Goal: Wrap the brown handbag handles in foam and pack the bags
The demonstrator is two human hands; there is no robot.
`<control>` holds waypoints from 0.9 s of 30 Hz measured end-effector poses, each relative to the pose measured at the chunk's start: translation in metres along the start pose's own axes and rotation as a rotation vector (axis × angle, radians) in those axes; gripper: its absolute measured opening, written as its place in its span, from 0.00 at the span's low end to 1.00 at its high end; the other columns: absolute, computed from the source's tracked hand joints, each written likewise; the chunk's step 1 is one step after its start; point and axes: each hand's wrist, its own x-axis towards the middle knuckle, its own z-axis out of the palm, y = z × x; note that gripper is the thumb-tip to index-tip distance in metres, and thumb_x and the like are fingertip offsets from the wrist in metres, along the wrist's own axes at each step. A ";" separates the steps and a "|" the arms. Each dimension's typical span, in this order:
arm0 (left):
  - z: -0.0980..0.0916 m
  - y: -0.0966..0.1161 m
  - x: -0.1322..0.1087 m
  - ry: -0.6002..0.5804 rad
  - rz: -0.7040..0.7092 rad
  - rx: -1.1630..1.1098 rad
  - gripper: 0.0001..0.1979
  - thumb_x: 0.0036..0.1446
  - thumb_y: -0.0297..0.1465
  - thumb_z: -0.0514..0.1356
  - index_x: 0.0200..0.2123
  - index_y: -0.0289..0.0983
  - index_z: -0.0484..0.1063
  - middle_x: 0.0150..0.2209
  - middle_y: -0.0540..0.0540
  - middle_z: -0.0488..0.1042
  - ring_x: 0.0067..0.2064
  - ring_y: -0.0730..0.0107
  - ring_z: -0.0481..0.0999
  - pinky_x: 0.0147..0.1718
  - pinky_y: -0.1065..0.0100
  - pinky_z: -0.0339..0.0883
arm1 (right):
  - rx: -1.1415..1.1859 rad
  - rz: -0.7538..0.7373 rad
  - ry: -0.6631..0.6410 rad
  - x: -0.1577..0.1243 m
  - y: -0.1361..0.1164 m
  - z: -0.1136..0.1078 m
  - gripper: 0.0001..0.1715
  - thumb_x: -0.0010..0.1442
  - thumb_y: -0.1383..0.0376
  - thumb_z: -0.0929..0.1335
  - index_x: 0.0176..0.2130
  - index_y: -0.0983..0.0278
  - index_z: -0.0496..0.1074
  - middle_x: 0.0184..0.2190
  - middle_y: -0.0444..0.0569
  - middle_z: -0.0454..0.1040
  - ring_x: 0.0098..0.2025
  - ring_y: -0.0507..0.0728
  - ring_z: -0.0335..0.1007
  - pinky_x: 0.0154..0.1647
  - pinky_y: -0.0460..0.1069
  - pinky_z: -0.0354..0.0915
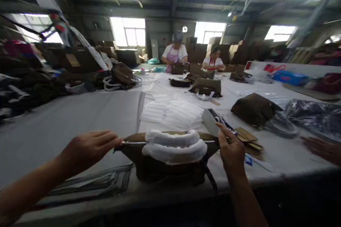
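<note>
A dark olive handbag point(170, 173) stands upright at the table's front edge, its top zipper point(134, 143) facing up. Two handles point(174, 150) wrapped in white padding lie across its top. My left hand point(92, 149) pinches the bag's upper left corner, by the zipper end. At the opposite upper corner, my right hand point(231, 149) is closed on the bag, the index finger pointing up and partly in front of a grey-white object point(210, 122). A dark strap point(211, 178) hangs down the bag's right side.
White foam strips point(172, 113) are piled behind the bag. Brown cards point(247, 138) and a wrapped handbag point(254, 110) lie to the right, near another person's hand point(322, 149). Flat plastic bags point(106, 181) lie front left. Two people point(174, 55) work across the table.
</note>
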 end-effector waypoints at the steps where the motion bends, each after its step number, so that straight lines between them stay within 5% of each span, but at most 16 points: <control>1: 0.003 0.000 0.001 -0.009 -0.066 0.002 0.13 0.67 0.26 0.52 0.44 0.43 0.76 0.37 0.50 0.81 0.38 0.65 0.79 0.30 0.69 0.62 | 0.018 0.014 -0.013 0.002 -0.001 0.005 0.23 0.62 0.54 0.66 0.51 0.61 0.79 0.51 0.53 0.79 0.54 0.63 0.73 0.53 0.55 0.66; 7: 0.009 0.000 0.011 -0.091 -0.448 -0.342 0.15 0.68 0.35 0.52 0.40 0.42 0.79 0.37 0.49 0.80 0.30 0.72 0.78 0.29 0.72 0.65 | -0.117 0.021 -0.107 -0.003 -0.013 0.005 0.35 0.64 0.43 0.62 0.57 0.63 0.74 0.51 0.57 0.77 0.50 0.67 0.74 0.52 0.61 0.67; 12: 0.005 0.008 0.013 -0.072 -0.681 -0.695 0.14 0.65 0.40 0.57 0.42 0.41 0.81 0.38 0.48 0.82 0.37 0.69 0.80 0.37 0.73 0.69 | -0.187 -0.376 0.067 -0.042 -0.036 -0.012 0.32 0.69 0.47 0.59 0.59 0.65 0.70 0.57 0.59 0.72 0.58 0.68 0.69 0.60 0.64 0.62; 15: 0.001 0.013 0.009 -0.066 -0.869 -0.789 0.14 0.62 0.40 0.60 0.44 0.40 0.81 0.35 0.48 0.83 0.35 0.67 0.81 0.36 0.72 0.71 | -0.138 -0.647 0.011 -0.062 -0.051 -0.008 0.22 0.68 0.56 0.66 0.56 0.65 0.71 0.51 0.56 0.77 0.57 0.65 0.70 0.65 0.66 0.57; 18: -0.010 0.027 0.008 0.080 -1.016 -0.802 0.15 0.62 0.40 0.61 0.47 0.38 0.78 0.38 0.46 0.83 0.38 0.66 0.83 0.38 0.70 0.74 | -0.156 -0.823 0.009 -0.070 -0.060 0.002 0.20 0.63 0.64 0.72 0.53 0.67 0.71 0.45 0.54 0.79 0.50 0.63 0.75 0.68 0.71 0.48; 22: -0.034 0.065 0.023 0.381 -0.791 -0.638 0.10 0.64 0.32 0.61 0.48 0.40 0.76 0.45 0.46 0.80 0.41 0.71 0.81 0.41 0.74 0.75 | -0.069 -0.828 0.054 -0.072 -0.067 0.013 0.15 0.62 0.72 0.72 0.49 0.66 0.73 0.40 0.51 0.80 0.43 0.56 0.77 0.56 0.54 0.68; 27: -0.045 0.097 0.067 0.491 -0.385 -0.490 0.21 0.60 0.31 0.65 0.56 0.36 0.69 0.51 0.40 0.77 0.52 0.65 0.77 0.53 0.69 0.71 | 0.019 -0.797 0.007 -0.073 -0.076 0.019 0.13 0.64 0.72 0.69 0.49 0.64 0.73 0.40 0.50 0.79 0.42 0.54 0.78 0.46 0.45 0.71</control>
